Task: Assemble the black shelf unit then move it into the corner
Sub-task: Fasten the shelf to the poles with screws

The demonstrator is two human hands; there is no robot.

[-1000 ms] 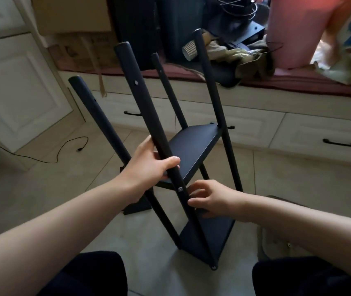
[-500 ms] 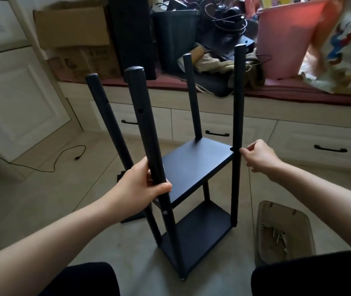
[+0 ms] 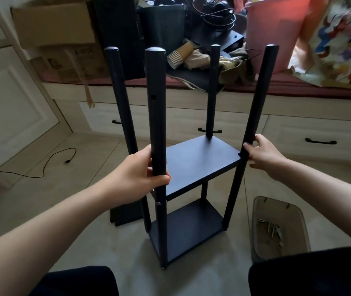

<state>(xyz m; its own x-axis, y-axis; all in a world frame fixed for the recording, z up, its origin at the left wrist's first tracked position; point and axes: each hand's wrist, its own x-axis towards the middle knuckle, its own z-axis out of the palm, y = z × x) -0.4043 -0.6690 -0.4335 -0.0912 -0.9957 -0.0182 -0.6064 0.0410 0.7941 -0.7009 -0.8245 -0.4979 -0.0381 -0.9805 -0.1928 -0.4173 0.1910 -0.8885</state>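
The black shelf unit point(image 3: 198, 161) stands upright on the tiled floor in front of me. It has several round posts and two fitted boards, one at the floor and one at mid height. My left hand point(image 3: 142, 174) grips the near left post just above the middle board. My right hand point(image 3: 262, 152) holds the near right post at the level of the middle board, thumb and fingers around it. A loose black board point(image 3: 125, 214) lies on the floor behind the left posts.
A clear plastic tray point(image 3: 277, 227) with several screws sits on the floor at the right. Cream drawers point(image 3: 311, 137) line a window bench behind, cluttered with cardboard boxes point(image 3: 53, 24), a pink bin point(image 3: 274, 33) and paper cups. A black cable point(image 3: 42, 167) trails at left.
The shelf unit has been tipped from a lean to upright. My right hand left the near post's lower part and took the right post. My left hand kept its grip.
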